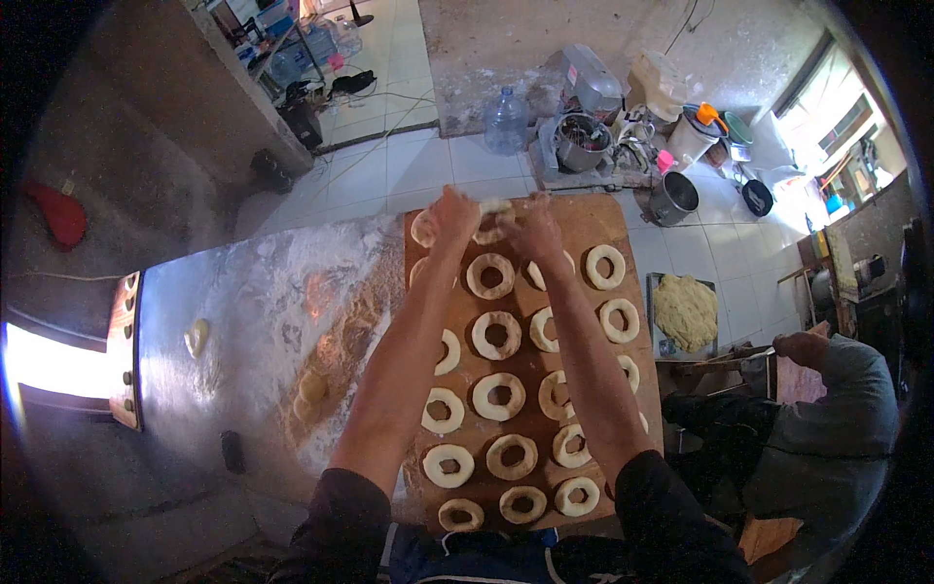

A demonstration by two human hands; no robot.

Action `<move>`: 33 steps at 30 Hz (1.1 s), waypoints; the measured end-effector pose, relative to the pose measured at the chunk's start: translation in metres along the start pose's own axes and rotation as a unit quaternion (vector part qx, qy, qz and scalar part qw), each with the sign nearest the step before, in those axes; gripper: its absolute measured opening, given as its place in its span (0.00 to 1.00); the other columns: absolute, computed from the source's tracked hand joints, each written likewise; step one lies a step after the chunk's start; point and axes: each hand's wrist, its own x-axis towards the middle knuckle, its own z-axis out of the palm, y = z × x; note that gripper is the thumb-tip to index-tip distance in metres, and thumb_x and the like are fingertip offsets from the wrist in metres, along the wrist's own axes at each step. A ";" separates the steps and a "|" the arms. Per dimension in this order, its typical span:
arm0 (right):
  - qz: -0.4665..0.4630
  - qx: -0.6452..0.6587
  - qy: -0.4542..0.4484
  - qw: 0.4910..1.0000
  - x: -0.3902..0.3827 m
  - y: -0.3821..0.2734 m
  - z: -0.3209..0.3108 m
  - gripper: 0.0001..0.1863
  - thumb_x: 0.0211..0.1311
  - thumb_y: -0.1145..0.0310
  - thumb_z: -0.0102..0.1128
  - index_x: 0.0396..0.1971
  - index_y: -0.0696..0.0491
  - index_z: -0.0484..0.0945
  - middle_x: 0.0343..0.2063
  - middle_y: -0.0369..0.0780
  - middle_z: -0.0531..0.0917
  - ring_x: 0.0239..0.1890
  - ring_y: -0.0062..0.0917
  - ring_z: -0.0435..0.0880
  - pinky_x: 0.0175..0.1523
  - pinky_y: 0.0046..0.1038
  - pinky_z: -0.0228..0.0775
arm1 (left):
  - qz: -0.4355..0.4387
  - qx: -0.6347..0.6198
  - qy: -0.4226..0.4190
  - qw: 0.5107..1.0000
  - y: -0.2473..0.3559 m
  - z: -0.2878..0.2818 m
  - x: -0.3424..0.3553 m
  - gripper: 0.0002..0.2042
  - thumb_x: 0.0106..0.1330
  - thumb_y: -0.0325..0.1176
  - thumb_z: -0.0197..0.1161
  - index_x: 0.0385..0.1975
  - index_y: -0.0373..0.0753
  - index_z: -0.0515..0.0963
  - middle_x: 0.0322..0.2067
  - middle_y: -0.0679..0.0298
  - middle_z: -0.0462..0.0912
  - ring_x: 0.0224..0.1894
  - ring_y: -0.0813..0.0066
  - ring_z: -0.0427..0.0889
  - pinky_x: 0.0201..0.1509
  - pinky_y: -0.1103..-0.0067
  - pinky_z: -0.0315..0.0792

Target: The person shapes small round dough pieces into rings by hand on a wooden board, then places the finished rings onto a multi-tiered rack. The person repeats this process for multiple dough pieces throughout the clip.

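Note:
At the far end of a brown wooden board, both my arms reach out over rows of raw dough rings. A pale dough ring is between my hands at the board's far edge. My left hand is closed at the ring's left side, and my right hand is closed at its right side. The fingertips are slightly blurred. My forearms hide parts of several rings beneath them. Other rings, such as the one at the near left, lie flat on the board.
Left of the board, a floured metal table bears small dough pieces. At right, a tray holds a large dough mass. A co-worker's grey sleeve is close on the right. Pots and a water jug stand beyond.

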 end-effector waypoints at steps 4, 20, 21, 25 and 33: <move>-0.124 -0.085 0.054 0.987 -0.022 0.031 0.004 0.23 0.48 0.75 0.58 0.49 0.55 0.74 0.47 0.50 0.75 0.49 0.46 0.72 0.54 0.44 0.63 | 0.092 0.023 0.182 0.979 -0.036 -0.021 -0.044 0.16 0.61 0.34 0.57 0.48 0.36 0.72 0.42 0.52 0.79 0.51 0.55 0.76 0.54 0.61 0.66; -0.171 0.110 -0.153 0.967 -0.159 -0.129 -0.017 0.20 0.50 0.80 0.54 0.46 0.53 0.77 0.40 0.44 0.72 0.47 0.41 0.69 0.53 0.42 0.62 | -0.231 0.067 0.017 0.970 -0.330 -0.198 -0.251 0.20 0.58 0.39 0.65 0.51 0.43 0.77 0.53 0.55 0.77 0.61 0.53 0.69 0.64 0.56 0.57; -0.182 0.118 -0.157 0.963 -0.175 -0.148 -0.009 0.20 0.49 0.78 0.55 0.46 0.53 0.77 0.39 0.45 0.71 0.45 0.41 0.69 0.52 0.43 0.62 | -0.214 0.013 -0.025 0.977 -0.331 -0.201 -0.253 0.22 0.58 0.40 0.66 0.53 0.43 0.76 0.52 0.55 0.78 0.60 0.53 0.70 0.62 0.57 0.59; -0.163 0.158 -0.232 0.946 -0.233 -0.208 0.019 0.20 0.51 0.77 0.56 0.47 0.52 0.77 0.38 0.45 0.72 0.41 0.40 0.73 0.48 0.40 0.67 | -0.092 0.061 -0.028 0.993 -0.321 -0.194 -0.262 0.22 0.55 0.35 0.69 0.50 0.44 0.74 0.48 0.55 0.80 0.54 0.53 0.76 0.54 0.60 0.67; -0.156 0.151 -0.282 0.934 -0.307 -0.264 0.044 0.19 0.53 0.77 0.55 0.47 0.51 0.77 0.39 0.45 0.74 0.44 0.42 0.75 0.50 0.41 0.68 | 0.074 0.135 0.158 0.975 -0.358 -0.179 -0.240 0.26 0.52 0.37 0.71 0.53 0.42 0.71 0.50 0.51 0.78 0.52 0.51 0.77 0.56 0.61 0.67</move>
